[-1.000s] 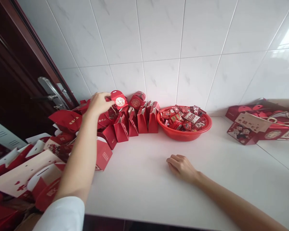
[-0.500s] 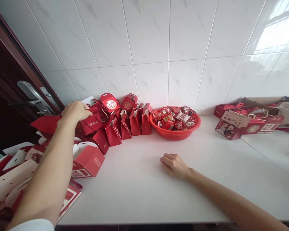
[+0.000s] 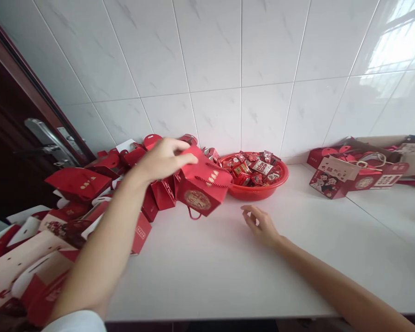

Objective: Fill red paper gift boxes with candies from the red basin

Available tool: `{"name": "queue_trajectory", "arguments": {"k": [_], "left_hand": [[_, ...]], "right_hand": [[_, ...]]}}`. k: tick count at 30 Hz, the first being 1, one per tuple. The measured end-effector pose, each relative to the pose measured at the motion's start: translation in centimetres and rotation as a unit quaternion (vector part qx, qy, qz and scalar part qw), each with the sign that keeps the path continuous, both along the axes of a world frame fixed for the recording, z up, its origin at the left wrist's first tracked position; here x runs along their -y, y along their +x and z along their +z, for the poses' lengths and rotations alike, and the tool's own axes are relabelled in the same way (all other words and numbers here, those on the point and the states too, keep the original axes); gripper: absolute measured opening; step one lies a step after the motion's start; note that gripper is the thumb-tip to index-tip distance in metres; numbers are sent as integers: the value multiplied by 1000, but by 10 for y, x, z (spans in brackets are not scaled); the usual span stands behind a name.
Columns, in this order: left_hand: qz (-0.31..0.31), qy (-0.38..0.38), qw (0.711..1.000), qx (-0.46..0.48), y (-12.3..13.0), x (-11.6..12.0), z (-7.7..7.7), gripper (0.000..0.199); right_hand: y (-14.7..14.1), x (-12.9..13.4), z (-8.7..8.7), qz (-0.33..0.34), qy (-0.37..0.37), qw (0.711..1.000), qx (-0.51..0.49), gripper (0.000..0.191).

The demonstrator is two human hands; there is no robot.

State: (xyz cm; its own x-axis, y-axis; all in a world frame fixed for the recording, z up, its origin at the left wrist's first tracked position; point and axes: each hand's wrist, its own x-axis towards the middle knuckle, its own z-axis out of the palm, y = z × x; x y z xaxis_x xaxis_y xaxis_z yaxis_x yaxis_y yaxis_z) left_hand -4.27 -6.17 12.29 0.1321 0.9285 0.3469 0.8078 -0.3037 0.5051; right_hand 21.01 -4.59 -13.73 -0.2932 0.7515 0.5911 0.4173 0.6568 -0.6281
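Observation:
My left hand [image 3: 168, 159] is closed on the top edge of a red gift box [image 3: 202, 186] with a gold round emblem and a red cord handle. The box hangs tilted above the table, in front of a row of small red boxes. Low over the white table, my right hand [image 3: 261, 223] has its fingers loosely curled and apart, with nothing in them. Beyond it stands a red plastic basket [image 3: 254, 192] filled with wrapped candies [image 3: 252, 170].
Many red and cream gift boxes [image 3: 79, 182] are heaped on the left, by a dark door with a metal handle [image 3: 51, 143]. More decorated boxes [image 3: 332, 182] stand at the right against the tiled wall [image 3: 214, 50]. The white tabletop [image 3: 200, 272] ends at its front edge.
My left hand has lifted the red gift box out of the left heap and carried it to the right. My right hand has shifted slightly right and its fingers have opened.

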Motion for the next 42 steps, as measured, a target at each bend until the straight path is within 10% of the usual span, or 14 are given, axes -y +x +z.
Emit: {"name": "queue_trajectory", "arguments": {"k": [9,16,31,42], "left_hand": [[-97,-19,984,-150,66,-11,-88,32],[-82,-51,966,-240,97,-10,-121,18],[-265,-96,959,0,98,-5,-142,36],[-234,-137,956,-110,69,-2,-120,65]], "right_hand": [[10,8,20,58,-127,983,-118,32],[3,13,18,102,-98,988,-64,46],[2,15,26,-29,-42,986,-157,41],[7,16,20,-22,-6,993,-113,33]]}}
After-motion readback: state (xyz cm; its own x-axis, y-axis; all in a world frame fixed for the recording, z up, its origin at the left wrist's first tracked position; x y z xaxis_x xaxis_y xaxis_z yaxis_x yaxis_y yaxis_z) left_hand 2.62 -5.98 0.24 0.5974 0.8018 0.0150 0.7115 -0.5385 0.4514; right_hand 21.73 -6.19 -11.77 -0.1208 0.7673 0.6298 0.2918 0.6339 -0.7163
